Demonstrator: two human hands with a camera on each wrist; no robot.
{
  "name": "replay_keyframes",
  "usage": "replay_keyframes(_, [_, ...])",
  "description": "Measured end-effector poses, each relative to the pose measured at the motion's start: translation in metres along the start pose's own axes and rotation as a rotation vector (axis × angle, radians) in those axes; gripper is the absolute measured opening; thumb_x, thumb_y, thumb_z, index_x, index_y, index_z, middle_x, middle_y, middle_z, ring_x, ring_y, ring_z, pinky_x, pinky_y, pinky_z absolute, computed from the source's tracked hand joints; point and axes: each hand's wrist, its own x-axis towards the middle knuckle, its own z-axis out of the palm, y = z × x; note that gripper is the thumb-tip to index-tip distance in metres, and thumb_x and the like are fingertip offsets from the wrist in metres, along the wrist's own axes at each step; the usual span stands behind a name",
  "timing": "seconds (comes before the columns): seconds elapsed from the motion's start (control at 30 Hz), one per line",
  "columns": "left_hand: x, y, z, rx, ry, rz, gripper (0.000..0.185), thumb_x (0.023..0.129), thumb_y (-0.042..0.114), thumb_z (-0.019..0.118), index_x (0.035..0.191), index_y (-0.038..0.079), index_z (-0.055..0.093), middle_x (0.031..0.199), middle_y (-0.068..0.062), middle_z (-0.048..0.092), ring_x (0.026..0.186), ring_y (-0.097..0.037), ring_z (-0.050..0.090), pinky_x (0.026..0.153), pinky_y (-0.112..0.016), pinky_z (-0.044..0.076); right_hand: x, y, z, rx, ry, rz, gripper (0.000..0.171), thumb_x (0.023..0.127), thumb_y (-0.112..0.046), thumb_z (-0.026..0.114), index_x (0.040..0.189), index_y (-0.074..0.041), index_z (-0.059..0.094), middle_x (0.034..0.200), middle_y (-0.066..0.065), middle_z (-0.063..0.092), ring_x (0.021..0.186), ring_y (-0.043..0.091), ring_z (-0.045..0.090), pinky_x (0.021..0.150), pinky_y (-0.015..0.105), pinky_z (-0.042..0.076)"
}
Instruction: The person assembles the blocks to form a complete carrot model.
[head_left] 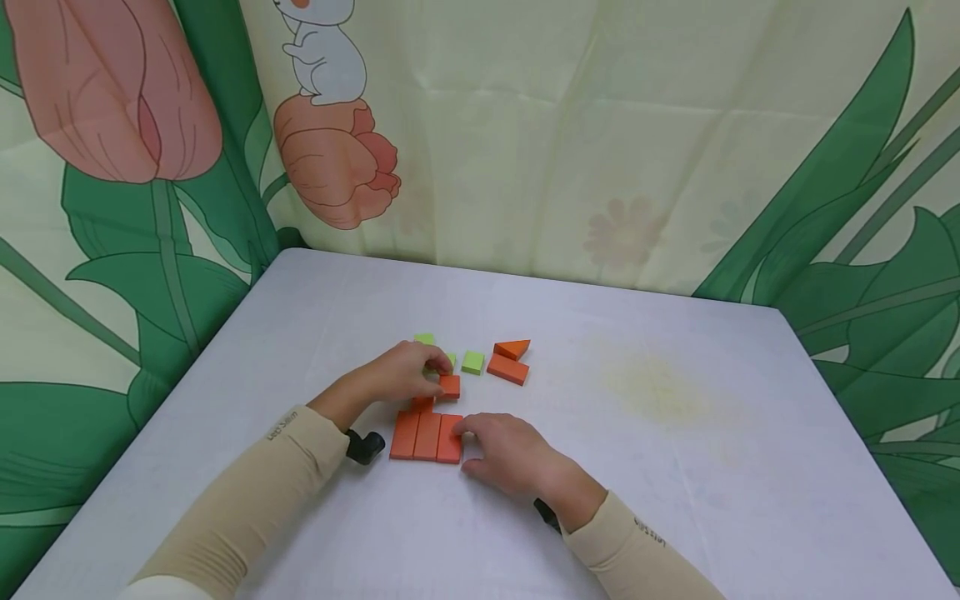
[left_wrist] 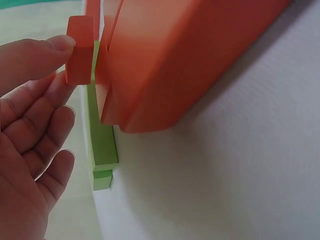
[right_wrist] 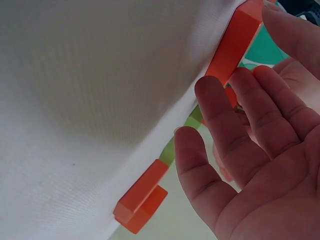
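My left hand (head_left: 397,371) pinches a small orange-red block (left_wrist: 80,50) between thumb and forefinger, just above the table. Below it, three orange-red rectangular blocks (head_left: 427,437) lie side by side in a row. Another orange-red piece (head_left: 422,405) sits at the row's far edge, partly covered by the left hand. Beside the row, my right hand (head_left: 513,454) touches its rightmost block with the fingertips; in the right wrist view its fingers (right_wrist: 220,125) are loosely extended. Several light green blocks (head_left: 472,362) lie beyond the left hand, some partly hidden behind it.
To the right of the green blocks lie an orange triangular block (head_left: 512,348) and an orange-red rectangular block (head_left: 507,369), close together. A white cloth covers the table (head_left: 675,500). A printed curtain (head_left: 525,150) hangs behind its far edge.
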Motion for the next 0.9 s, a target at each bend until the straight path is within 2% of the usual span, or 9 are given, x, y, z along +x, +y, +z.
replay_keyframes(0.3, [-0.004, -0.005, -0.001, 0.011, 0.001, -0.004, 0.027, 0.088, 0.014, 0.075, 0.114, 0.011, 0.069, 0.106, 0.005, 0.067, 0.1, -0.015, 0.059, 0.091, -0.034, 0.05, 0.001, 0.002, 0.001, -0.009, 0.013, -0.019, 0.038, 0.089, -0.017, 0.076, 0.126, -0.011, 0.067, 0.121, 0.0, 0.067, 0.114, 0.021, 0.061, 0.099, 0.041, 0.047])
replay_keyframes(0.6, [-0.008, -0.01, -0.006, 0.009, 0.011, -0.036, 0.025, 0.088, 0.014, 0.074, 0.113, 0.012, 0.069, 0.106, 0.004, 0.066, 0.104, -0.018, 0.058, 0.092, -0.036, 0.05, 0.002, 0.001, 0.0, 0.009, 0.001, 0.008, 0.039, 0.09, -0.019, 0.075, 0.127, -0.011, 0.066, 0.121, 0.0, 0.067, 0.113, 0.02, 0.061, 0.099, 0.04, 0.048])
replay_keyframes(0.9, [-0.016, -0.03, -0.008, 0.028, -0.001, -0.072, 0.026, 0.088, 0.014, 0.074, 0.113, 0.01, 0.068, 0.107, 0.0, 0.066, 0.104, -0.021, 0.057, 0.092, -0.039, 0.051, 0.002, 0.001, 0.001, 0.007, -0.001, 0.01, 0.038, 0.09, -0.019, 0.075, 0.127, -0.012, 0.066, 0.12, 0.0, 0.067, 0.112, 0.02, 0.061, 0.098, 0.04, 0.048])
